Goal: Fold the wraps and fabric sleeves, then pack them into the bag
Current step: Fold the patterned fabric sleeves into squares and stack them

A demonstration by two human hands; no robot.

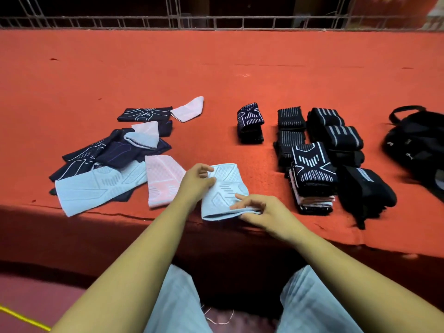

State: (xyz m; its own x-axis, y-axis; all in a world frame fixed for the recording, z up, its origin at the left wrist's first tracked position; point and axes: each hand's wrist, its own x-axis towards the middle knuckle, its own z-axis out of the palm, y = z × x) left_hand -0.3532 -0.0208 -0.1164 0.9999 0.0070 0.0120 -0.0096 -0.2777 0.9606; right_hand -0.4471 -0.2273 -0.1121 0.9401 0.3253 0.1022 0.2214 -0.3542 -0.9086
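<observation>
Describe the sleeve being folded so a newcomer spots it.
On the red table, look at the near edge, between the loose pile and the dark folded stacks. The light blue sleeve there is the only piece held by the left hand and right hand.

On the counter (216, 56), loose sleeves (115, 159) lie left, folded stacks (317, 164) sit right, and the bag (418, 145) is farthest right.

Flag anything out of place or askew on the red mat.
One folded dark sleeve sits alone, apart from the folded stacks. The nearest black wrap trails a loose strap toward the edge of the red mat.
</observation>
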